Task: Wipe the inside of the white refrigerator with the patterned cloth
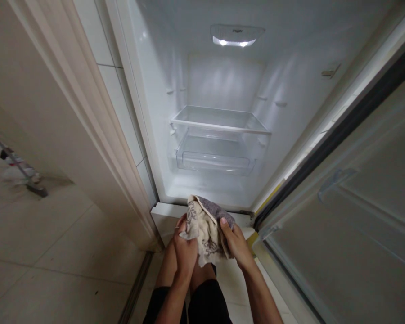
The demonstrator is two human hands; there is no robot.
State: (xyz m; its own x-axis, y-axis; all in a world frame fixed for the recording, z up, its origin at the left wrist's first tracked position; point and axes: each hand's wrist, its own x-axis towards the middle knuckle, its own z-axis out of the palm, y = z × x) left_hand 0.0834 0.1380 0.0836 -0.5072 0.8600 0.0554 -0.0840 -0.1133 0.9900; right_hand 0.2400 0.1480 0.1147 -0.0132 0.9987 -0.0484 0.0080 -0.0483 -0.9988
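A cream cloth point(202, 225) with a grey floral pattern and a grey side is bunched between my two hands, above my knees. My left hand point(185, 243) grips its left edge, fingers wrapped into the fabric. On the right, my right hand point(234, 238) holds the grey part, thumb lying on top. Just beyond the cloth stands an open refrigerator point(209, 191), its inside lit. A glass shelf point(219, 119) and a clear drawer point(216, 162) sit in its lower part.
The refrigerator door point(364, 216) stands open at the right, with a clear plastic bracket point(337, 180) on it. A lamp point(236, 36) glows at the back wall. To the left are a door frame point(97, 112) and, on the tiled floor point(70, 279) beyond, a broom-like tool point(37, 189).
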